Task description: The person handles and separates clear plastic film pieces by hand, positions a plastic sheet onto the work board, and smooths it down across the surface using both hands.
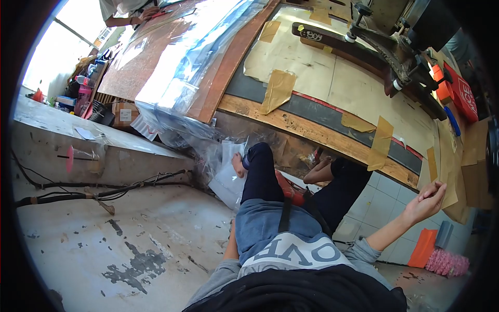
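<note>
The head view shows the right grip (427, 202) at the right of the frame, fingers folded loosely inward; whether anything small is tucked inside cannot be told. Just beside it, the task's thing, a tan paper sheet (445, 165), hangs at the right end of the long counter with a worn wooden edge (322, 136). The left grip is hidden beyond the forearm at lower centre, so its state cannot be told.

On the counter, a cream-coloured sheet (312, 73) lies over a dark grey strip (325, 110), with brown tape pieces (279, 92) across the edges. A black metal clamp with white-tipped screws (387, 49) stands at upper right, near a red box with white lettering (460, 93) and a slim blue object (451, 121). Clear plastic sheeting (179, 73) covers the upper-left part, where another person's hand (148, 13) shows at the top edge.

Lower right, a fluffy pink brush-like object (447, 262) lies beside a flat orange piece (423, 247). Black cables (104, 194) run along the pale wall at left.
</note>
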Available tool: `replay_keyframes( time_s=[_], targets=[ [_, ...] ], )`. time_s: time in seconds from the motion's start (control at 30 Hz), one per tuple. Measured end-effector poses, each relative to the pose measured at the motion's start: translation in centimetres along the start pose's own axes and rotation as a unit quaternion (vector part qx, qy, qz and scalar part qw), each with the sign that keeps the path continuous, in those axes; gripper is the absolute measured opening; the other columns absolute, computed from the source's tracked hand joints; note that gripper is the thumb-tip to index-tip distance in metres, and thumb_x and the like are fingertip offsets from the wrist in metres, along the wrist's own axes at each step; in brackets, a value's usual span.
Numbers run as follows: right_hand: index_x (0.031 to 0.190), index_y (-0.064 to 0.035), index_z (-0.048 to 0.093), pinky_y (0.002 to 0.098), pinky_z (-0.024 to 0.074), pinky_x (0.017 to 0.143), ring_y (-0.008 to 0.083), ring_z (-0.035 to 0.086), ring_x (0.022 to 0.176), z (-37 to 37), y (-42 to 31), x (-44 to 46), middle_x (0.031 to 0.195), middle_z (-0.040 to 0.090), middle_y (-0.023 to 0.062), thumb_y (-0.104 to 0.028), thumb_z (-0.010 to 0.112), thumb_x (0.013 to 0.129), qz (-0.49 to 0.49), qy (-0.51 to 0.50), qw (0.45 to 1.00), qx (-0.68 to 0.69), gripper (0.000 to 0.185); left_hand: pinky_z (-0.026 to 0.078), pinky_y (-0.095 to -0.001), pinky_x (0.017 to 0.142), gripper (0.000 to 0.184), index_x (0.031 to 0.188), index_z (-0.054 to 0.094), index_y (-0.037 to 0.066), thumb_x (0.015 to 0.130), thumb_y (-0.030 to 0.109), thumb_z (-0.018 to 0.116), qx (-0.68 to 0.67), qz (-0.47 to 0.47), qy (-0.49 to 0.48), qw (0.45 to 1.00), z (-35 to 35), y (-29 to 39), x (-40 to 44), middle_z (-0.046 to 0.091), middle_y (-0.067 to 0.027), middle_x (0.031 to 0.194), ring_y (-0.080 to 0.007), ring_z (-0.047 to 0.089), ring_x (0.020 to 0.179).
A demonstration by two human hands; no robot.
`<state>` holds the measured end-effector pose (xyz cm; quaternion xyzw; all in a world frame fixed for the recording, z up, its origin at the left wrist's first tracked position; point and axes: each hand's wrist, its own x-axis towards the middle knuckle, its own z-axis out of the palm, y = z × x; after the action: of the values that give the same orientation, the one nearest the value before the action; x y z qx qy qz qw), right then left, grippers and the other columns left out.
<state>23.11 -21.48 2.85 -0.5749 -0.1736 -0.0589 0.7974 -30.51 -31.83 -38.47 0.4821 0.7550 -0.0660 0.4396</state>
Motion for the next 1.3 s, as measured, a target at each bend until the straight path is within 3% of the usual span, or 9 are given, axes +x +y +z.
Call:
replay_keyframes(
  time_s=[0.5,1.2,1.3],
  targets=[
    [0.084,0.0013,0.052,0.0211,0.0162,0.041,0.0047,0.020,0.042,-0.9,-0.5,-0.4,0.050,0.031,-0.0024,-0.024,0.046,0.097,0.014,0.028,1.000,-0.005,0.029,0.048,-0.0356,0.084,0.027,0.103,0.065,0.009,0.083,0.025,0.059,-0.021,0.020,0.002,1.000,-1.4,2.4,3.1,0.065,-0.0170,0.097,-0.0295,0.060,0.095],
    [0.081,-0.0012,0.052,0.0204,0.0169,0.040,0.0039,0.023,0.042,-0.5,0.1,-0.6,0.051,0.032,-0.0024,-0.024,0.047,0.097,0.017,-0.016,1.000,0.003,0.028,0.049,-0.0344,0.080,0.025,0.104,0.065,0.008,0.085,0.023,0.058,-0.075,0.058,-0.027,0.995,-0.1,4.0,4.5,0.065,-0.0161,0.097,-0.0278,0.062,0.091],
    [0.080,-0.0025,0.054,0.0190,0.0183,0.040,0.0025,0.026,0.043,-0.4,1.4,-0.8,0.052,0.035,-0.0031,-0.024,0.047,0.097,0.047,-0.032,0.997,-0.050,0.029,0.049,-0.0342,0.080,0.025,0.104,0.065,0.008,0.085,0.022,0.058,-0.094,0.078,-0.035,0.992,0.1,4.3,5.1,0.065,-0.0160,0.097,-0.0276,0.063,0.090]
  ],
)
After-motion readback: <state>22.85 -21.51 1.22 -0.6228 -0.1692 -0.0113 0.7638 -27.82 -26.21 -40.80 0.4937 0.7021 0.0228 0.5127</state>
